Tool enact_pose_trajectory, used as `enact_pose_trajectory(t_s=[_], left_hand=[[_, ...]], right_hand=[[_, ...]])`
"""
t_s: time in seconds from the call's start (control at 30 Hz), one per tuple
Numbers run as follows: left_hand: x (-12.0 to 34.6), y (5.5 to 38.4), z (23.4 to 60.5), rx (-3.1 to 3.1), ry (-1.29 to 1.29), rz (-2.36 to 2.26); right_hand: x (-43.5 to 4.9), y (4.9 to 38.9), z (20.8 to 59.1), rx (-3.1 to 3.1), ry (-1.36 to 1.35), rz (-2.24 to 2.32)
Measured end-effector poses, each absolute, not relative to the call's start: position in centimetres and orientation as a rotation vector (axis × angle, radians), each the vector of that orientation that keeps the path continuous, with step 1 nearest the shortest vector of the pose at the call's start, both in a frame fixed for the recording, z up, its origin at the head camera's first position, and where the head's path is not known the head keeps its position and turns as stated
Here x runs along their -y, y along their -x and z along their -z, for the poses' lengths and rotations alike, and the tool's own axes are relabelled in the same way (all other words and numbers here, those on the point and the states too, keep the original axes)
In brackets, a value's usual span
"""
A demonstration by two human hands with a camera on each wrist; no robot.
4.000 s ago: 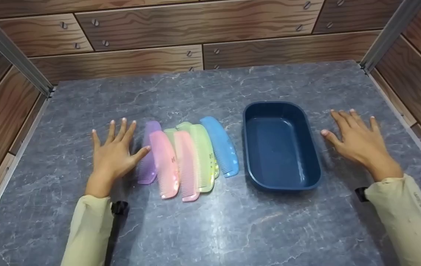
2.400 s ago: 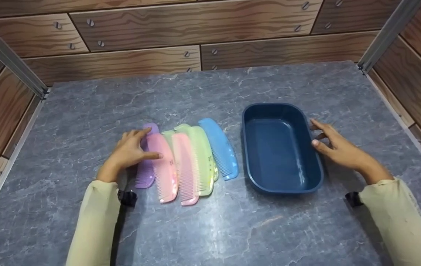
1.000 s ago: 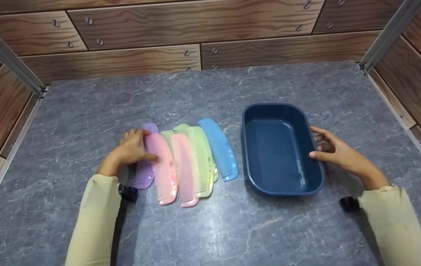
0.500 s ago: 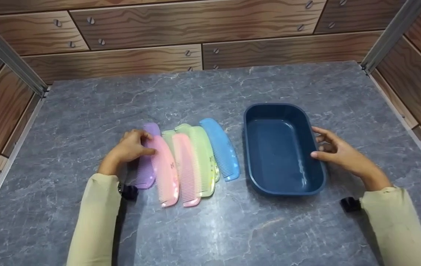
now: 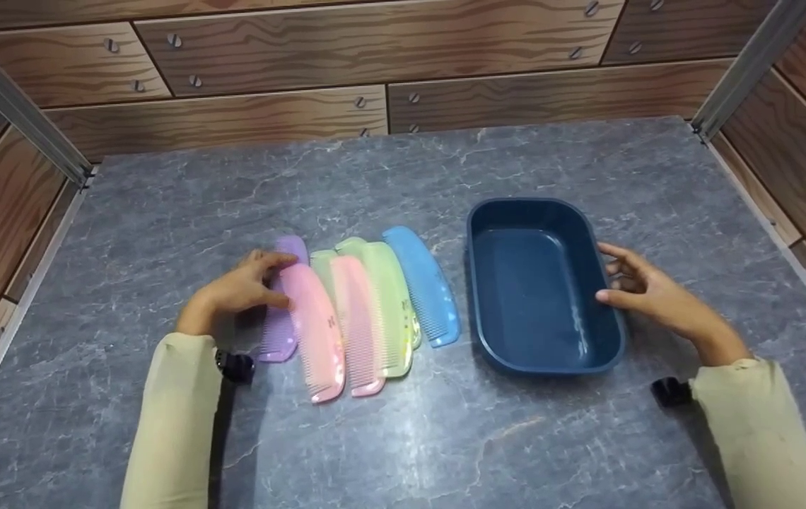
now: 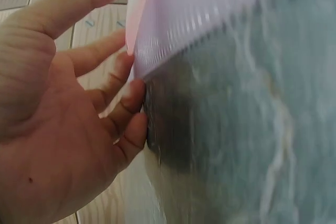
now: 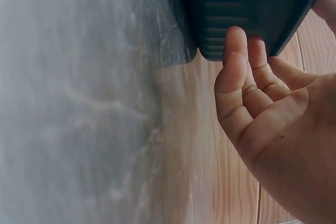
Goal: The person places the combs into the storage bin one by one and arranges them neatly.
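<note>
The pink comb (image 5: 317,325) at the left of the group is pinched by my left hand (image 5: 237,286), thumb at its toothed edge and index finger near its upper end. Under it lies a purple comb (image 5: 278,336), partly covered. In the left wrist view the pink comb (image 6: 138,11) stands at a slant over the purple comb (image 6: 184,9), with the lower fingertips close to the surface. My right hand (image 5: 657,300) holds the right side of a dark blue plastic tub (image 5: 544,367), thumb on the rim and the other fingers against the outer wall. Nothing lies inside it.
Right of the held comb lie a second pink comb (image 5: 362,332), overlapping green combs (image 5: 392,304) and a blue comb (image 5: 421,286) beside the tub. All rest on a grey marbled table (image 5: 403,452), with wood-patterned walls (image 5: 269,56) around its back and sides.
Both hands have come in from lying flat and spread, the right to the tub's rim, the left to the combs. The left pink comb has shifted slightly toward the near edge and turned a little.
</note>
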State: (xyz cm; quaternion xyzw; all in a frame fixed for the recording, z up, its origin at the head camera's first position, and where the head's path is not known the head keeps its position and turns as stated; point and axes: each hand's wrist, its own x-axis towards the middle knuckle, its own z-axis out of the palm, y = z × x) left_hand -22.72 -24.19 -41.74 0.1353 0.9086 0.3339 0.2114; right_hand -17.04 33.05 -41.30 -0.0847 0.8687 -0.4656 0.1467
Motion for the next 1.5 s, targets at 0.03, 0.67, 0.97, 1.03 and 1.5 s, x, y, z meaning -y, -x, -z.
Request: enact_pose_trajectory(t_s=[0.03,0.67,0.97,1.03,1.5], left_hand=[[24.3,22.7,41.8,-2.513,-0.376,-0.931],[23.7,22.6,41.8,-2.602,-0.455,-0.934],[23.1,22.6,41.7,-2.590,-0.414,-0.997],[22.9,22.6,41.7,-2.565,-0.408,-1.028],[22.2,22.4,41.6,-2.555,-0.439,-1.112]], right_hand=[[-33.1,17.0,41.3,-2.501,0.241,1.338],[-33.1,17.0,41.4,-2.482,0.247,1.357],[-32.9,16.9,41.5,-2.477,0.258,1.381],[-33.0,16.9,41.6,-2.475,0.263,1.389],[-32.9,16.7,41.5,-2.499,0.287,1.385]])
